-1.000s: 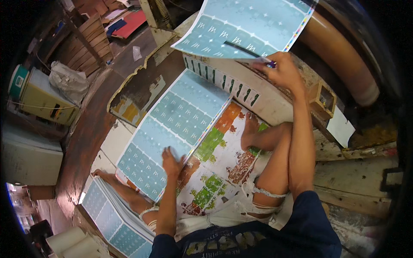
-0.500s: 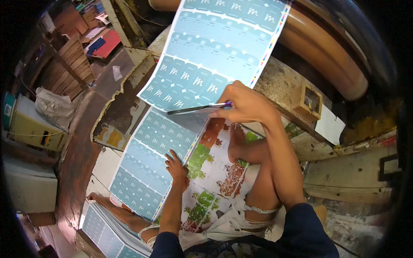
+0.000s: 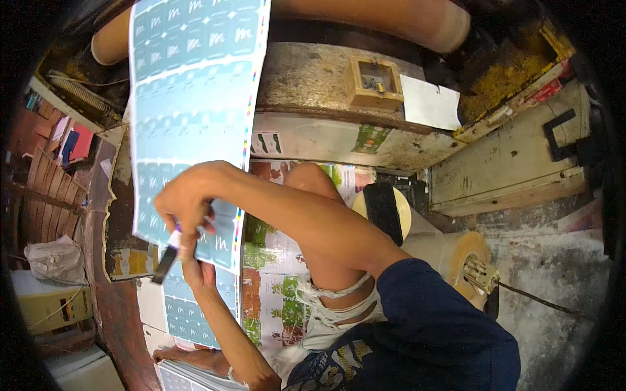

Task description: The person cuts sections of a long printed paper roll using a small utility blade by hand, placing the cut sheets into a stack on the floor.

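Presently both hands close together at the near end of the raised printed sheet (image 3: 195, 111): teal and pale-blue panels, colour strip along its right edge. Sheet's long axis runs away from the person, from the hands to the far side and out of view; near edge slants, right corner lower than left.

Right hand (image 3: 186, 199) is over this near end, left of the sheet's midline, forearm crossing in from the right; fingers clamped on the white-and-purple end of a knife (image 3: 165, 266). Dark part points down and slightly left, past the near edge, oblique to the sheet's length. Left hand (image 3: 197, 266) just below, at that edge, fingers up against the right's; cannot tell whether it grips the knife, the paper or neither. Of the two, right hand sits farther up the sheet, left nearer its edge.

Lower sheet (image 3: 181, 311), same pattern, lies beneath, along the left edge of a green-and-brown printed covering (image 3: 274, 306). Beyond the covering's far edge, a wooden ledge (image 3: 300, 85) bears a small wooden box (image 3: 375, 99) and a blank white paper (image 3: 430, 104), both well apart from the hands.
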A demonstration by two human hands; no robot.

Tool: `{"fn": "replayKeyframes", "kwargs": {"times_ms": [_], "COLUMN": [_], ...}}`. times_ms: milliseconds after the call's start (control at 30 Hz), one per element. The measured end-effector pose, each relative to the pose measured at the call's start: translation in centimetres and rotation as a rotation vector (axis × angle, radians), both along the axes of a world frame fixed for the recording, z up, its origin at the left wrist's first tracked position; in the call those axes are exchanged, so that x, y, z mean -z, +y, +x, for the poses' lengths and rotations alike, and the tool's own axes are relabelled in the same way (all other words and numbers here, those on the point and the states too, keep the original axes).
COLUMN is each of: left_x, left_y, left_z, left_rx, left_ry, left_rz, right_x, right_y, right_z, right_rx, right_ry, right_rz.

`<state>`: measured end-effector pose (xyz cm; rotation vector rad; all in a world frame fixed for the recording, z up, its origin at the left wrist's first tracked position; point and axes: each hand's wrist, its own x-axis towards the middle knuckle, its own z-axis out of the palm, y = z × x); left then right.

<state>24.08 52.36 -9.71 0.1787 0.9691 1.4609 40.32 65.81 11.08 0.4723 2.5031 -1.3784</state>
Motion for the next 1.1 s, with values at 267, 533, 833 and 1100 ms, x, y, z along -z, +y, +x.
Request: {"fn": "replayKeyframes", "kwargs": {"times_ms": [267,533,833,1100], "left_x": [-3.7,-5.2,-2.3,-2.3], "left_y": [-9.0,-14.6,-18.7,-21.0], "left_z": [-0.5,-0.4,2.0,3.3], "left_rx": [-0.145,-0.174,-0.153,-0.292], "left_ry": [0.173,0.304,0.282,0.412], "left_rz": [-0.029,-0.127,-0.203,-0.204], "right_x": [-0.4,0.1,2.6,0.8], "right_y": [0.8,6.0,8.6,12.2], "right_z": [-1.0,7.1,18.0,24.5], "right_rx": [0.675,1.111,1.596,1.759], "right_ry": [0.45,0.578,0.721,1.043], "right_rz": [0.499,0.351,0.585,0.357]}}
